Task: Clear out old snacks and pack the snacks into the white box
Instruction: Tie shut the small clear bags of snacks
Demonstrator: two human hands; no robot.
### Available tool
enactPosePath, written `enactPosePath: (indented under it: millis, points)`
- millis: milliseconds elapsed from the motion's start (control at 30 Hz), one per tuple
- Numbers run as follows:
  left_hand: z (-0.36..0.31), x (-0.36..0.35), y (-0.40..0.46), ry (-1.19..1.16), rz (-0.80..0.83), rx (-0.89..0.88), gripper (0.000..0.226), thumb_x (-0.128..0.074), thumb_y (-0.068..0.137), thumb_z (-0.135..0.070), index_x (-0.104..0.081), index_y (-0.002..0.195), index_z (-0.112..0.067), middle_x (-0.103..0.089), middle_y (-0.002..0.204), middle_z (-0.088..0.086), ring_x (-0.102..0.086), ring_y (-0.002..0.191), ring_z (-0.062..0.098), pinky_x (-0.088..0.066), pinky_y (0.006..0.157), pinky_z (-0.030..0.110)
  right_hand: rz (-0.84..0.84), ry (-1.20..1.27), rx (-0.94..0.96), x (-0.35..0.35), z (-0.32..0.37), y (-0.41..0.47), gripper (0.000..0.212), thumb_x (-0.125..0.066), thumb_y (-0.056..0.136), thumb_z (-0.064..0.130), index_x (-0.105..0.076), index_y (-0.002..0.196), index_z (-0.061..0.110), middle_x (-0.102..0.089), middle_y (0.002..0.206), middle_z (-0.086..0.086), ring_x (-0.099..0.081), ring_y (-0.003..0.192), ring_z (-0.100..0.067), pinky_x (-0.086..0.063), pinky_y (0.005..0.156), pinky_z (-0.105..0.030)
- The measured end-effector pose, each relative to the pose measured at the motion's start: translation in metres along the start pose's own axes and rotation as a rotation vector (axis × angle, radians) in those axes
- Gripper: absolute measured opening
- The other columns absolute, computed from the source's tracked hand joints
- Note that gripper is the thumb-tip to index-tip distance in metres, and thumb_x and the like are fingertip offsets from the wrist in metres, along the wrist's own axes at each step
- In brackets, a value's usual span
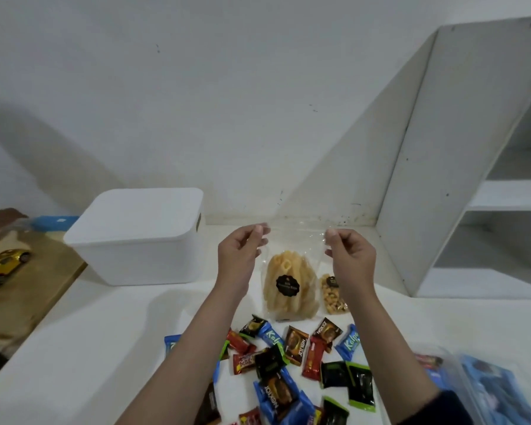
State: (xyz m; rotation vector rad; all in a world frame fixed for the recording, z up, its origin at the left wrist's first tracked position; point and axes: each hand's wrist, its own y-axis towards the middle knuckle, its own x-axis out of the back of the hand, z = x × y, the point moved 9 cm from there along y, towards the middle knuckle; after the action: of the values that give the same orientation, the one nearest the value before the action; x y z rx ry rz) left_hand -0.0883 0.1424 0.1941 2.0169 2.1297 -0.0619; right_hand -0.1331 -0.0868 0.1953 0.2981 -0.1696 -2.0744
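A clear plastic bag of pale yellow chips with a round black label hangs above the white table. My left hand pinches its top left corner and my right hand pinches its top right corner. Behind the bag a smaller clear bag of nuts stands on the table. Several small wrapped snacks in blue, red, black and green lie scattered below my hands. The white box sits to the left with its lid on.
A clear plastic container with blue packets sits at the lower right. White shelves rise on the right. At the left, a wooden surface holds a gold toy car and a blue object.
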Motion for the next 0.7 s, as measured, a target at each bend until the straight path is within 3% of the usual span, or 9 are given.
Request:
enactPosePath:
  millis: [400, 533, 700]
  points:
    - [-0.013, -0.034, 0.01, 0.039, -0.02, -0.052, 0.015, -0.058, 0.092, -0.019, -0.069, 0.083, -0.024, -0.073, 0.079, -0.012, -0.064, 0.07, -0.003, -0.047, 0.067, 0.021, -0.017, 0.123, -0.041, 0.013, 0.008, 0.023, 0.017, -0.059, 0.091, 0.011, -0.066, 0.076, 0.014, -0.066, 0.075, 0.0, -0.062, 0.072, -0.008, -0.054, 0.077, -0.029]
    - [-0.014, -0.042, 0.014, 0.065, -0.023, -0.046, 0.018, -0.055, 0.094, -0.017, -0.067, 0.081, -0.023, -0.07, 0.075, -0.012, -0.061, 0.066, -0.005, -0.046, 0.063, 0.014, -0.048, 0.145, -0.063, 0.016, 0.004, 0.026, 0.015, -0.059, 0.09, 0.011, -0.066, 0.077, 0.015, -0.066, 0.076, 0.002, -0.061, 0.069, -0.002, -0.054, 0.072, -0.025]
    - [-0.017, -0.048, 0.015, 0.08, -0.042, -0.073, 0.021, -0.052, 0.095, -0.011, -0.063, 0.08, -0.018, -0.066, 0.078, -0.006, -0.057, 0.065, -0.001, -0.044, 0.058, 0.005, -0.073, 0.215, -0.101, 0.017, 0.0, 0.025, 0.012, -0.06, 0.09, 0.011, -0.066, 0.08, 0.015, -0.067, 0.08, -0.002, -0.061, 0.074, -0.007, -0.054, 0.069, -0.024]
